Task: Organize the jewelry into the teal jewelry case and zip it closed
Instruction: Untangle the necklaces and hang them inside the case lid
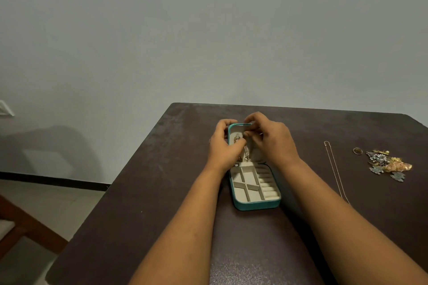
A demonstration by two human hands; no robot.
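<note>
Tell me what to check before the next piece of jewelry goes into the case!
1. Case open and flat on the table: ok, lid up, tray showing.
2. Tray compartments free for more pieces: ok, the ones in view look bare.
3. Gold chain hung securely in the lid: cannot tell, both hands cover the top of it.
4. Left hand steadying the lid: ok, its grip wraps the lid's left edge.
5. Right hand free to fetch more: not ok, its fingers pinch at the lid top.
6. Jewelry left outside: not ok, a thin necklace, a ring and a pile of pieces lie on the table.
</note>
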